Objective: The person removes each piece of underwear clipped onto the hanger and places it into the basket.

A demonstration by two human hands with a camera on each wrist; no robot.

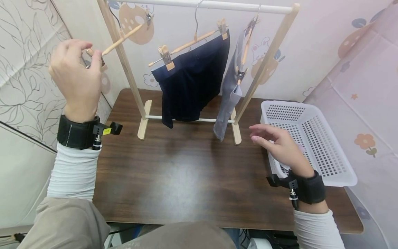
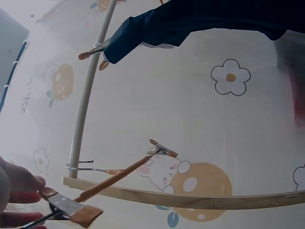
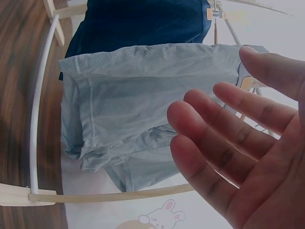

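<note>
Take the wooden drying rack [image 1: 130,74] as your landmark. Your left hand [image 1: 76,77] is raised just left of its left upright, fingers and thumb pinching one clip of an empty wooden clip hanger [image 1: 122,38]. The left wrist view shows the fingertips [image 2: 24,191] squeezing that clip [image 2: 71,210], with the hanger's bar running up toward its far clip. The hanger's hook end sits up by the rack's top rail [image 1: 199,4], but you cannot tell from these views whether it is hooked on.

Your right hand [image 1: 280,145] hovers low, right of the rack's right foot, beside the white perforated basket [image 1: 326,148]. Its fingers are spread and relaxed, holding nothing. Two garments hang on the rack: dark navy shorts [image 1: 191,83] in the middle and grey shorts [image 1: 231,93] at the right end, both clipped to hangers of their own.

This looks like the hanger-handling step, with the empty hanger in hand and no garment on it. The next move likely calls for a steady pinch on the clip while your free right hand comes up to help.
</note>
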